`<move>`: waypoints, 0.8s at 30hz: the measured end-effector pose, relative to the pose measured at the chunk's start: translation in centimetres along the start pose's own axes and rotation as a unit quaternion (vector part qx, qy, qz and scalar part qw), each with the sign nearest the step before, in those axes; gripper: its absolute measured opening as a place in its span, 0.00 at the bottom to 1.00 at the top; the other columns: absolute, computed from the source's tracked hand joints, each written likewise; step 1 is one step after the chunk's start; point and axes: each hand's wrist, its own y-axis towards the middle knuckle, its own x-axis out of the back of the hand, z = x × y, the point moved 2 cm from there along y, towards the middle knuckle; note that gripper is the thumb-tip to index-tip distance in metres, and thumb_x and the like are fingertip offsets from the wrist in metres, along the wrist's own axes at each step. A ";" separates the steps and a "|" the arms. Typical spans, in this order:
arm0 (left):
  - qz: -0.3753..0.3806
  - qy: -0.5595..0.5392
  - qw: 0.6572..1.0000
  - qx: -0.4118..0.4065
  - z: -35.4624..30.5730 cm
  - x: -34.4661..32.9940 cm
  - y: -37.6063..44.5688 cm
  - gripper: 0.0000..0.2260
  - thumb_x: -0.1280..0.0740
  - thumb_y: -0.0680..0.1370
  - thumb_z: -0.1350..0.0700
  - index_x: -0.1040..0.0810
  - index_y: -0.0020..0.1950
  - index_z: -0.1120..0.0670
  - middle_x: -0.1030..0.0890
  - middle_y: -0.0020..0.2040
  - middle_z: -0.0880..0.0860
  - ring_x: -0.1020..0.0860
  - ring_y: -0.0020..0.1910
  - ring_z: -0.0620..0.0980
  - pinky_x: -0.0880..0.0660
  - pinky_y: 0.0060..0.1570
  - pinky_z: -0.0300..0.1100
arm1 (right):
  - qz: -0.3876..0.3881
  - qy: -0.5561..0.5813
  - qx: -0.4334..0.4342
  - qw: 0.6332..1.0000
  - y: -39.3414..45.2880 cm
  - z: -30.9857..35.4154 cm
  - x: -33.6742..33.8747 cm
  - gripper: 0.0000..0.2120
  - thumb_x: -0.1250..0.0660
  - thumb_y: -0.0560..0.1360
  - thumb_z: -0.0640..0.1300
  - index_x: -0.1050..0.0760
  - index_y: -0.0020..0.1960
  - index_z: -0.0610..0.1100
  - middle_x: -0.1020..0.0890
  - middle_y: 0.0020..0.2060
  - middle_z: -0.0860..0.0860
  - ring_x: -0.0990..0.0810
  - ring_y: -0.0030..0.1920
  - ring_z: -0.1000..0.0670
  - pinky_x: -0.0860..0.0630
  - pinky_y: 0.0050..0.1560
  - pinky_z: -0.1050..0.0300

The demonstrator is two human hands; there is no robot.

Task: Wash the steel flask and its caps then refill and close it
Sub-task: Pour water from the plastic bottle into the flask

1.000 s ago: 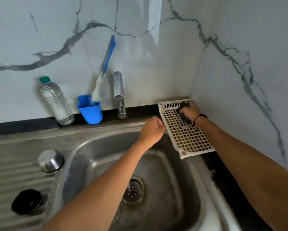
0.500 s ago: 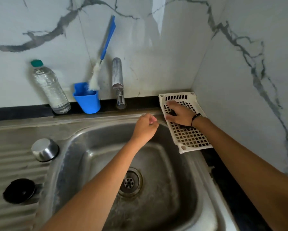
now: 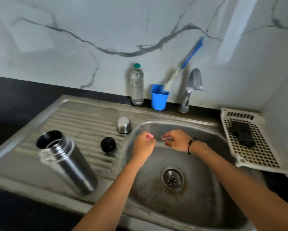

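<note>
I see both hands over the sink basin [image 3: 198, 202] with nothing in them: the left hand [image 3: 144, 145] has its fingers curled into a loose fist, the right hand [image 3: 176, 140], a black bead band on its wrist, has its fingers bent narrow and holding nothing. The two hands are just beside each other, apart. At nine o'clock from them, on the ribbed drainboard [image 3: 83, 124], stands the steel flask [image 3: 68, 162], uncapped, mouth open, tilted in my wide view. Between flask and basin lie its caps: the black cap [image 3: 108, 145] near the basin's edge, and the steel cap [image 3: 123, 125] at twelve o'clock from it, dome up. Along the back, at twelve o'clock from my hands, I have a clear plastic bottle [image 3: 137, 85] with a green lid, a blue cup [image 3: 158, 97] holding a blue-handled brush [image 3: 185, 63] that leans on the wall, and the tap [image 3: 190, 89]. At three o'clock a white perforated tray [image 3: 256, 157] sits on the corner, a dark scrubber [image 3: 242, 135] lying on it. The drain [image 3: 172, 180] sits at six o'clock from my hands. The desk [image 3: 15, 97] is black; the walls are white marble with grey veins. I can read no labels; the picture is blurred.
</note>
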 end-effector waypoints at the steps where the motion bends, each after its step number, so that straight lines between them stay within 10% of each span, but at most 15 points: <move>1: -0.013 -0.007 1.000 0.004 -0.1 0.8 0.3 0.07 0.37 0.76 0.63 0.22 0.51 0.59 0.20 0.49 0.58 0.22 0.52 0.57 0.28 0.50 0.44 | -0.003 0.003 -0.002 1.000 0.8 0.6 0.1 0.17 0.38 0.78 0.41 0.26 0.65 0.39 0.23 0.63 0.45 0.25 0.63 0.48 0.32 0.63 0.59; 13: -0.157 -0.060 0.982 -0.083 -11.7 6.4 10.6 0.08 0.37 0.76 0.60 0.22 0.53 0.59 0.20 0.52 0.57 0.22 0.52 0.55 0.26 0.56 0.48 | -0.202 0.270 -0.013 0.941 12.6 7.4 9.3 0.21 0.38 0.77 0.37 0.36 0.68 0.35 0.26 0.50 0.46 0.27 0.50 0.48 0.31 0.52 0.57; 18: -0.210 -0.066 0.973 -0.067 -12.1 6.6 15.0 0.05 0.36 0.76 0.59 0.23 0.51 0.55 0.22 0.53 0.55 0.24 0.55 0.54 0.25 0.56 0.50 | -0.261 0.289 -0.084 0.917 18.3 6.9 9.7 0.24 0.39 0.78 0.40 0.42 0.71 0.37 0.27 0.62 0.37 0.26 0.60 0.39 0.31 0.54 0.54; 24: -0.240 -0.055 0.967 -0.064 -9.7 5.5 16.4 0.06 0.36 0.77 0.61 0.23 0.52 0.56 0.25 0.54 0.51 0.29 0.56 0.48 0.33 0.49 0.36 | -0.289 0.339 -0.093 0.890 23.3 6.3 7.7 0.29 0.37 0.77 0.43 0.46 0.73 0.43 0.24 0.57 0.39 0.24 0.54 0.39 0.26 0.51 0.48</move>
